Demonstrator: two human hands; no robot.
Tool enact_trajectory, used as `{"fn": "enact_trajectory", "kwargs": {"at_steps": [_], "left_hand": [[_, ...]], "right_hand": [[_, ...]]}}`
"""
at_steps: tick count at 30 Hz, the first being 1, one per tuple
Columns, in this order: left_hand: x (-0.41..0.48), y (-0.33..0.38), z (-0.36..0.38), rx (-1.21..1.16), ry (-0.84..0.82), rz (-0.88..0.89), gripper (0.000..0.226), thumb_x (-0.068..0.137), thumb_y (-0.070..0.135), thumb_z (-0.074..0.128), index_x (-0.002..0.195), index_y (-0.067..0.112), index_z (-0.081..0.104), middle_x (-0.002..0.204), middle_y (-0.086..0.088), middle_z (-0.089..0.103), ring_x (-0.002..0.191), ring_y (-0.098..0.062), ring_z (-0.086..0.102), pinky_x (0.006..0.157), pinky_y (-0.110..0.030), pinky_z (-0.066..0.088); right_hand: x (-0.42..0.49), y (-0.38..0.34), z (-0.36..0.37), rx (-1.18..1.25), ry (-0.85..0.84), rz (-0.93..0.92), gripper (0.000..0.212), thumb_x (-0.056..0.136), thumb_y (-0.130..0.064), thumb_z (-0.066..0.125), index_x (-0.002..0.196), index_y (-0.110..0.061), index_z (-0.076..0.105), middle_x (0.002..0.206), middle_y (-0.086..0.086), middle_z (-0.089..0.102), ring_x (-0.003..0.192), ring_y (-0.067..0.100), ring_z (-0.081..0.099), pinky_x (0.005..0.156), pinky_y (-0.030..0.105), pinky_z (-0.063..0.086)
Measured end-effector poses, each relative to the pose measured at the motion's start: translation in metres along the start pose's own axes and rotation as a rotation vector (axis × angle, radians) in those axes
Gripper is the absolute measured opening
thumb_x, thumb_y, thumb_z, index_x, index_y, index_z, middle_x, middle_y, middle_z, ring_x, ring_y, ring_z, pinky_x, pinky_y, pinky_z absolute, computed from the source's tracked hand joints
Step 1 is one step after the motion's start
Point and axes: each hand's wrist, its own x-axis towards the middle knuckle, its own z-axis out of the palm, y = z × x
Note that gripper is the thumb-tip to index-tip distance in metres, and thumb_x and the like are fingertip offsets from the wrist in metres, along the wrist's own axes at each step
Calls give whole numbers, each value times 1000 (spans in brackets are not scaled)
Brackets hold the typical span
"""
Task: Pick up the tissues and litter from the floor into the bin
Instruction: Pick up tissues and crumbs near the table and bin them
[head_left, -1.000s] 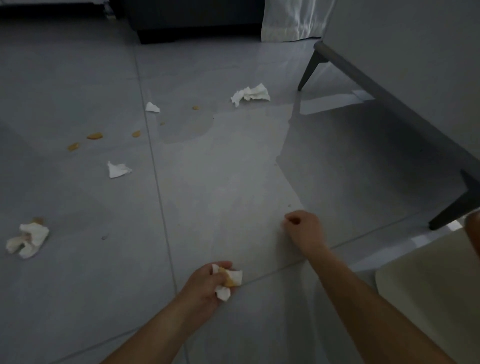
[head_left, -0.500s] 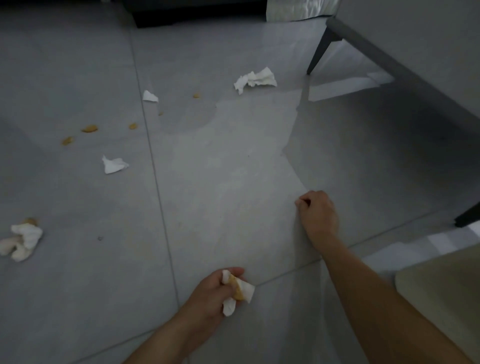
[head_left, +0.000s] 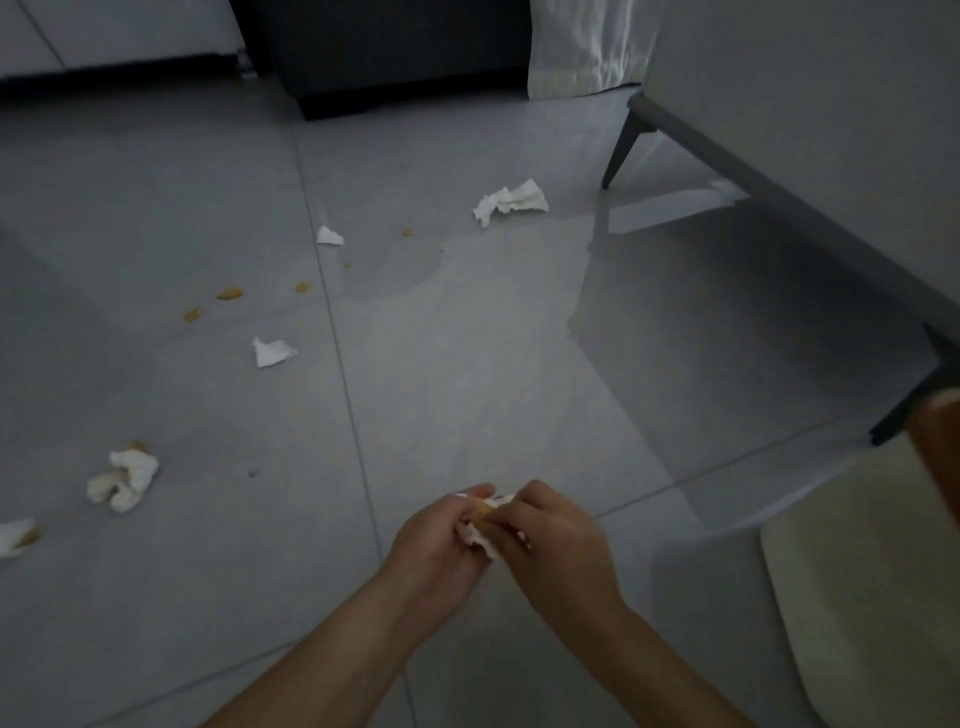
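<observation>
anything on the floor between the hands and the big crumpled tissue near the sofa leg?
Nothing. In the head view, only bare tile lies between the hands' held tissue and the big crumpled tissue.

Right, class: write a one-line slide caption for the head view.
Both hands, left hand and right hand, bunch a tissue above the tiled floor strewn with litter.

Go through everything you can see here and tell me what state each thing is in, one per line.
left hand: closed on the held tissue
right hand: pinching the same tissue
held tissue: crumpled, off the floor, wrapped around an orange scrap
far tissue: crumpled, on the floor
left tissue: crumpled, on the floor
orange crumbs: scattered, unpicked
</observation>
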Motion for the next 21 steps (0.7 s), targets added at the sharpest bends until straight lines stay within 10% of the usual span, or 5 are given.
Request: {"fn": "enact_trajectory", "kwargs": {"at_steps": [6, 15, 21], "left_hand": [[-42, 10, 53, -1, -170, 98, 18, 94, -1, 39, 95, 1, 57, 64, -9, 73, 56, -15, 69, 48, -22, 55], [-124, 15, 186, 222, -486, 226, 13, 84, -2, 47, 94, -4, 55, 62, -5, 62, 52, -9, 58, 47, -17, 46], [-169, -43, 258, 619, -610, 322, 20, 92, 8, 49, 95, 17, 66, 86, -1, 74, 79, -9, 70, 71, -21, 58]], "right_hand": [[-4, -23, -80, -208, 95, -132, 11, 82, -25, 61, 82, -23, 72, 67, 0, 59, 54, 21, 55, 53, 32, 46], [-19, -50, -269, -315, 65, -122, 46, 86, -48, 26, 125, -29, 42, 108, -1, 64, 93, 20, 62, 78, 36, 51], [-108, 42, -374, -264, 279, 165, 29, 88, -50, 34, 80, -33, 57, 68, -16, 59, 63, 0, 59, 65, 23, 51]]}}
